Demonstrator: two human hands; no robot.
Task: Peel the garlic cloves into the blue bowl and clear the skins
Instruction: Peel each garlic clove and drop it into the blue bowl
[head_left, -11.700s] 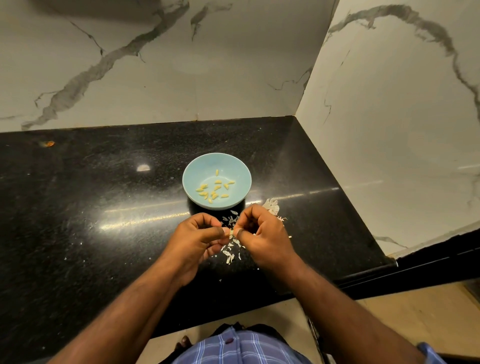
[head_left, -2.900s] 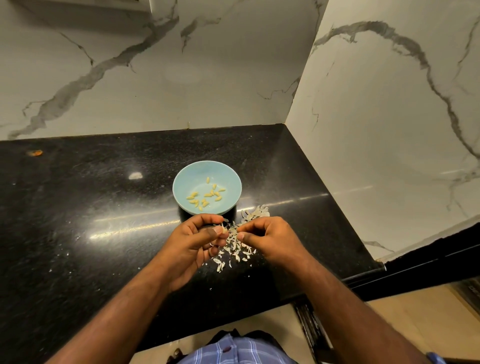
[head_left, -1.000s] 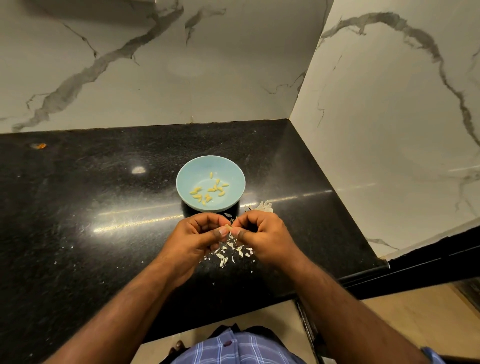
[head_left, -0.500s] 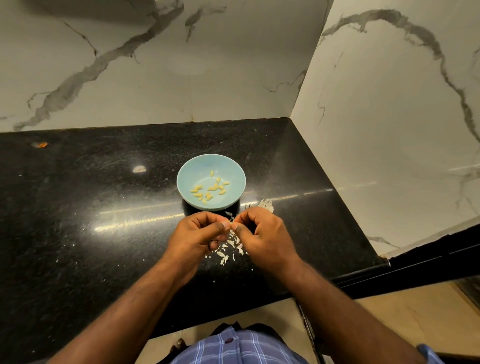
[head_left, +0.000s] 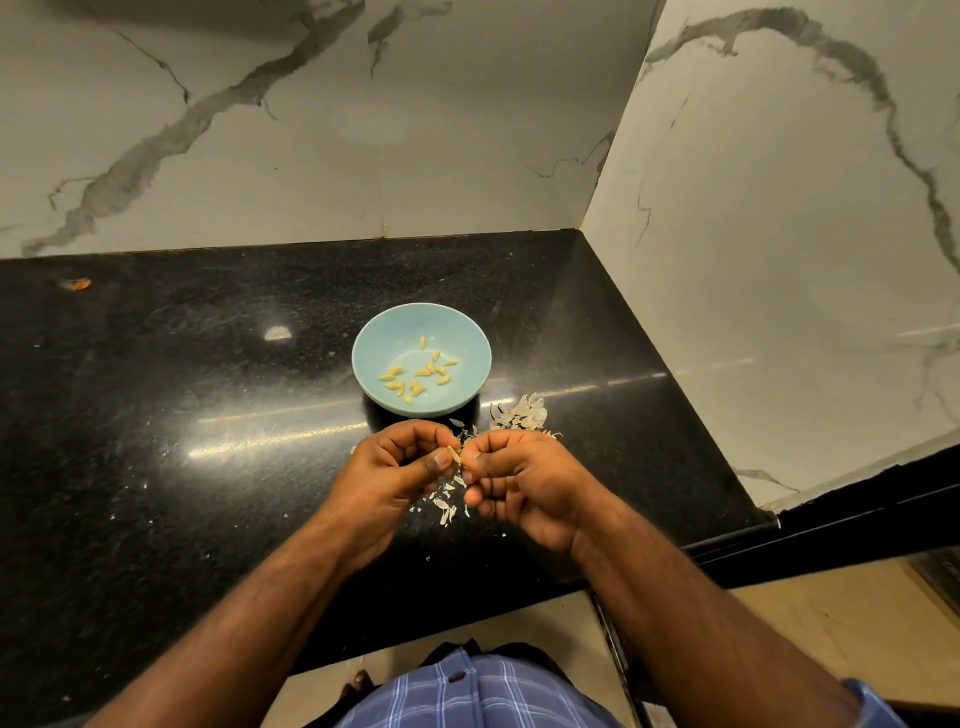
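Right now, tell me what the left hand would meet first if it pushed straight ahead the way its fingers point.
Likely the right hand: the left hand points rightward, pinching a garlic clove at the right fingertips. Depth is unclear.

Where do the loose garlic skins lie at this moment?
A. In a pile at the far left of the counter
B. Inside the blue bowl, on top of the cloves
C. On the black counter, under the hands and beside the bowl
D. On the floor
C: the garlic skins lie scattered on the black counter under the hands, with a bigger heap beside the blue bowl, which holds only peeled cloves.
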